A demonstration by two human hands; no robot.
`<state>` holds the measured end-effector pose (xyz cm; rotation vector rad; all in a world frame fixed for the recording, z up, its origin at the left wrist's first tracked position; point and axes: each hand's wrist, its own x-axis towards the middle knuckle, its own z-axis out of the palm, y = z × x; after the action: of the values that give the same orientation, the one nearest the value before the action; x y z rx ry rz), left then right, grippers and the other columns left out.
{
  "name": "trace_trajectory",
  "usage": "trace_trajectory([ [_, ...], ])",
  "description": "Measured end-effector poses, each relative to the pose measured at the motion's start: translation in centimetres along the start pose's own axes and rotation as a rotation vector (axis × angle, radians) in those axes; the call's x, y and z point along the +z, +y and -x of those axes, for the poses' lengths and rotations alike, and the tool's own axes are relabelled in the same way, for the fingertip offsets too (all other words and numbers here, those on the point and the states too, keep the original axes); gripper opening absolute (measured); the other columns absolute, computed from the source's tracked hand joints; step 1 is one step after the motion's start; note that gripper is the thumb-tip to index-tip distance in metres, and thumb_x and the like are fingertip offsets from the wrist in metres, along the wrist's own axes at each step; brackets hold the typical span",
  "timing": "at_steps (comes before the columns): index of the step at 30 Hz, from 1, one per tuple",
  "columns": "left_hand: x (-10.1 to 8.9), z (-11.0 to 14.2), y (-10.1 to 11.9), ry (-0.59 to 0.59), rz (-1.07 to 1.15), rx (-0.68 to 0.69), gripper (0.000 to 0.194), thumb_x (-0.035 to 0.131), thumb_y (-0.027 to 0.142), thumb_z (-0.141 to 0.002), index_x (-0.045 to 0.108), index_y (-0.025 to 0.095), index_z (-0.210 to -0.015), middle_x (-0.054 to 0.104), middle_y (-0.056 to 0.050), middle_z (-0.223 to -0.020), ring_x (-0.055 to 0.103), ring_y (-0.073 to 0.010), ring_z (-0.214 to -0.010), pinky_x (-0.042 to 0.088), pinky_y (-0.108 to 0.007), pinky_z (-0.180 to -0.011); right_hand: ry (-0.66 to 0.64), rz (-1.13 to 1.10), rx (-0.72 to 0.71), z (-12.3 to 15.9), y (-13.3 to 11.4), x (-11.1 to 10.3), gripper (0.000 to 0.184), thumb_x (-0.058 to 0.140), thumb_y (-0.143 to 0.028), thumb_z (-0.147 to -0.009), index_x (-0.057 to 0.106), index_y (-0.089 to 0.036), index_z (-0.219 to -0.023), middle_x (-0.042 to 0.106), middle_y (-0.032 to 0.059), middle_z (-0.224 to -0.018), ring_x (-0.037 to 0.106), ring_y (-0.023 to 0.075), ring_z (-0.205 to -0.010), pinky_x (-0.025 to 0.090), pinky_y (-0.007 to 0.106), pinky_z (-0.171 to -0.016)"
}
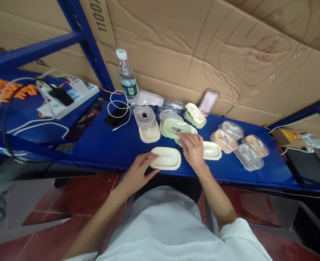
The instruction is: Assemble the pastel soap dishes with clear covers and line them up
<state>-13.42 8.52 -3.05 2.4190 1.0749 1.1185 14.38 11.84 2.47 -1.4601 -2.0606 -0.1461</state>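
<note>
At the front edge of the blue table, my left hand (142, 167) pinches the left end of a cream oval tray (167, 158) between fingers and thumb. The tray has a low raised ridge in its middle. My right hand (192, 148) curls its fingers over the right front edge of a pale green oval box (173, 127), which has a small slot. Part of another pale green piece beneath the box is hidden by that hand. Just right of my right wrist lies a second cream oval tray (212, 150).
Lidded oval boxes (225, 139) stand on the right. A grey box (145, 116) sits on a cream base (149, 135) at left. Behind are a water bottle (127, 79), a white cable (119, 105), a phone (118, 116) and cardboard (162, 43). Blue posts (86, 43) rise at left.
</note>
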Motion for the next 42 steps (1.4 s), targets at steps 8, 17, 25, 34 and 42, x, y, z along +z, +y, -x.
trace_trajectory([
  [8,-0.5,-0.2,-0.7,-0.033,-0.003,0.02,0.064,0.076,0.031,-0.1,0.05,0.034,-0.159,0.039,-0.016,-0.173,0.043,-0.038,-0.16,0.05,-0.06,-0.124,-0.113,-0.156,-0.191,6.9,-4.2,-1.2,0.053,0.052,-0.017,-0.11,0.054,-0.034,-0.16,0.079,0.0045,-0.131,0.072,0.0234,-0.122,0.042,0.048,-0.119],
  [17,-1.3,-1.1,-1.1,-0.142,-0.076,0.104,0.042,0.07,0.034,-0.105,0.067,0.032,-0.147,0.06,-0.012,-0.162,0.059,-0.033,-0.149,0.054,-0.054,-0.12,-0.252,-0.184,-0.209,6.9,-2.7,-0.2,0.04,0.054,-0.024,-0.112,0.063,-0.029,-0.15,0.067,0.0064,-0.155,0.054,0.0258,-0.152,0.037,0.055,-0.131],
  [25,-3.4,-10.5,-3.7,-0.014,-0.234,0.012,0.04,0.058,0.043,-0.109,0.068,0.025,-0.144,0.073,-0.012,-0.14,0.068,-0.0301,-0.132,0.051,-0.049,-0.116,-0.149,-0.279,-0.083,7.3,-2.7,-0.2,0.054,0.066,-0.043,-0.107,0.055,-0.032,-0.158,0.054,0.0106,-0.166,0.043,0.0324,-0.16,0.04,0.061,-0.129],
  [34,1.2,-20.2,-5.5,-0.228,-0.444,-0.037,0.043,0.059,0.026,-0.104,0.067,0.02,-0.146,0.071,-0.016,-0.145,0.067,-0.0356,-0.13,0.052,-0.051,-0.11,-0.091,-0.697,0.05,7.1,-1.5,-1.1,0.036,0.069,-0.035,-0.105,0.069,-0.03,-0.141,0.067,0.0108,-0.148,0.059,0.0282,-0.145,0.049,0.053,-0.123],
  [42,-1.0,-16.4,-3.7,-0.037,-0.246,0.143,0.038,0.051,0.036,-0.113,0.067,0.022,-0.145,0.072,-0.012,-0.143,0.066,-0.0289,-0.135,0.054,-0.048,-0.118,-0.083,-0.716,0.198,7.1,-1.1,-0.7,0.062,0.065,-0.037,-0.107,0.043,-0.033,-0.165,0.052,0.0118,-0.166,0.049,0.0296,-0.156,0.045,0.055,-0.13],
])
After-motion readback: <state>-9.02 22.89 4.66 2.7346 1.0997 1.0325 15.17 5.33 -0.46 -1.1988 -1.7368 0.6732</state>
